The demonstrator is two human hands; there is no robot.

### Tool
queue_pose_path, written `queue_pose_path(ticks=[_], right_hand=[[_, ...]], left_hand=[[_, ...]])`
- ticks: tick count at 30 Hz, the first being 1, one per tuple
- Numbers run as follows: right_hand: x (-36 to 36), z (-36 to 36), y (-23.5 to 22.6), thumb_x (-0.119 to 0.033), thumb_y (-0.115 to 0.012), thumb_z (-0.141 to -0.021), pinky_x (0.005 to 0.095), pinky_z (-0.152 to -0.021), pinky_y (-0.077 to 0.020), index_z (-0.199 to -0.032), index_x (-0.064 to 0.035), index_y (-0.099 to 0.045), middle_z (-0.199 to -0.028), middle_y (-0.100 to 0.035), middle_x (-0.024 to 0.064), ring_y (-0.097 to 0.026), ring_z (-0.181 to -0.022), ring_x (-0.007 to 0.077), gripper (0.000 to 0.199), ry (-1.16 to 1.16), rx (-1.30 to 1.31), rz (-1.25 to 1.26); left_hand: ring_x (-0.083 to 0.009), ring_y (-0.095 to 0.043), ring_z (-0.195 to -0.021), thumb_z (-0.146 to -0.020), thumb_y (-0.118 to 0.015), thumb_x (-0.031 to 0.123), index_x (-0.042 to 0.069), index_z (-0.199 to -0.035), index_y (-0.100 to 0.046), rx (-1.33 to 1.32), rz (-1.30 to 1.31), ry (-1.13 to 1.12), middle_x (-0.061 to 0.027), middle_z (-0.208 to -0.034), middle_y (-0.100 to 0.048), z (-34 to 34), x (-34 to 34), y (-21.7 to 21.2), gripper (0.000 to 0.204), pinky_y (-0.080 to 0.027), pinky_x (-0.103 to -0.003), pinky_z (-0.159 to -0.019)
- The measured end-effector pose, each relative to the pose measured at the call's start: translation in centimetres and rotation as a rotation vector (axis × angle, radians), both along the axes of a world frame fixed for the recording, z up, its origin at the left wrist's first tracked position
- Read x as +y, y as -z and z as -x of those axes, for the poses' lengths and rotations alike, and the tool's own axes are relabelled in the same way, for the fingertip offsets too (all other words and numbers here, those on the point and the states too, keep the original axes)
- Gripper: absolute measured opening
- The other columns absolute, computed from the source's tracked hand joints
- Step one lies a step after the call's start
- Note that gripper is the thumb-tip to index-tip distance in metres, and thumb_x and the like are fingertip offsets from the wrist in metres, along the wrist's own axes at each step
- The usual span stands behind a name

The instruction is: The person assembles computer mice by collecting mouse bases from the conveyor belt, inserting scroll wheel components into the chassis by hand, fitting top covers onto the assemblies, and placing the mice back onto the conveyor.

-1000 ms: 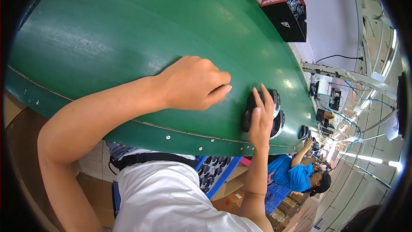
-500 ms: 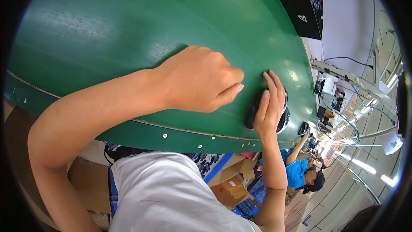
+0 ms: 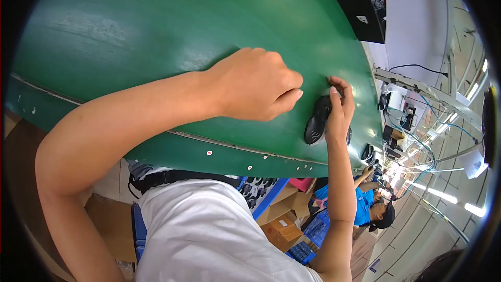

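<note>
My left hand [image 3: 261, 84] is curled into a fist above the green surface [image 3: 172, 15], its back facing up; nothing shows sticking out of it. Further right, my right hand [image 3: 342, 107] has loosely bent fingers, with thumb and forefinger a little apart. Beside its palm lies a black shoe-shaped piece [image 3: 317, 121], long and rounded, with small openings near its lower end. A second dark piece [image 3: 348, 136] peeks out from behind the wrist, mostly covered. Whether the hand touches either piece is hard to tell.
A black and red box [image 3: 362, 13] stands at the far right edge. More dark pieces [image 3: 368, 152] lie further along the surface, near a co-worker in a blue shirt [image 3: 364, 206]. Cardboard boxes [image 3: 282, 230] and a blue-edged bin [image 3: 258, 193] are below the edge.
My right hand has slid off the black piece to its right side, and its straight fingers have bent. That piece now shows more fully. My left fist has shifted slightly up and right.
</note>
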State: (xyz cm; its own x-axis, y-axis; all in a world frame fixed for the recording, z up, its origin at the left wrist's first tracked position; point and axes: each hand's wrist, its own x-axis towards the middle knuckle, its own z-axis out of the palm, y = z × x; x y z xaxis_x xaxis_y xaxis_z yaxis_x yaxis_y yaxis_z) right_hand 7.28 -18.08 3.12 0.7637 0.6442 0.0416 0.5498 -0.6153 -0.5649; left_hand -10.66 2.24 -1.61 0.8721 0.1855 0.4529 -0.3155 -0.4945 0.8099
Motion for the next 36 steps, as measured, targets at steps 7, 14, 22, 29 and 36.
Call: queue_pose_path(ticks=[7, 14, 22, 29, 36], right_hand=[[-2.9, -0.2, -0.5, -0.021, -0.062, -0.095, 0.0357, -0.098, -0.0449, -0.135, -0.0002, -0.049, -0.126, -0.059, 0.0178, -0.056, -0.115, 0.0231, 0.047, 0.039, 0.188, 0.088], [-3.9, 5.0, -0.7, -0.015, -0.080, -0.071, 0.0403, -0.096, -0.0455, -0.143, 0.0016, -0.039, -0.123, -0.055, 0.0191, -0.056, -0.111, 0.0309, 0.084, -0.009, -0.108, 0.123], [2.2, 7.4, -0.7, -0.015, -0.085, -0.067, 0.0460, -0.089, -0.0492, -0.138, -0.0037, -0.042, -0.121, -0.056, 0.0196, -0.057, -0.106, 0.0364, 0.083, -0.614, -0.671, -0.356], [4.5, 6.6, -1.4, -0.035, -0.089, -0.063, 0.0444, -0.102, -0.0439, -0.138, -0.0030, -0.049, -0.135, -0.053, 0.0196, -0.054, -0.122, 0.0361, 0.091, -0.631, -0.064, -0.407], [3.5, 4.6, 1.6, -0.011, -0.087, -0.066, 0.0362, -0.091, -0.0499, -0.108, -0.0007, -0.067, -0.109, -0.066, 0.0148, -0.063, -0.103, 0.0254, 0.048, -0.604, 0.446, -0.583]], left_hand=[[-0.0395, -0.062, -0.056, -0.088, -0.059, 0.022, 0.005, -0.066, -0.061, -0.018, 0.004, -0.029, -0.0179, -0.059, -0.061, 0.8, 0.5, 0.8, 0.028, -0.052, -0.049, -0.055], [-0.0389, -0.064, -0.057, -0.088, -0.062, 0.027, 0.004, -0.072, -0.064, 0.000, -0.061, -0.013, -0.0181, -0.061, -0.063, 1.2, 0.0, -0.1, 0.028, -0.053, -0.049, -0.055], [-0.0331, -0.065, -0.059, -0.075, -0.077, 0.055, 0.003, -0.082, -0.068, 0.199, 0.149, 0.071, -0.0156, -0.063, -0.064, 1.4, -0.1, -2.3, 0.053, -0.052, -0.042, -0.057], [-0.0302, -0.067, -0.066, -0.075, -0.077, 0.049, 0.006, -0.090, -0.069, -0.171, -0.176, -0.089, -0.0099, -0.074, -0.067, 1.4, 0.3, -0.6, 0.046, -0.053, -0.040, -0.057], [-0.0165, -0.057, -0.053, -0.071, -0.081, 0.045, 0.007, -0.089, -0.069, -0.259, -0.460, -0.135, -0.0010, -0.065, -0.052, 1.5, 1.3, -1.7, 0.044, -0.047, -0.031, -0.045]])
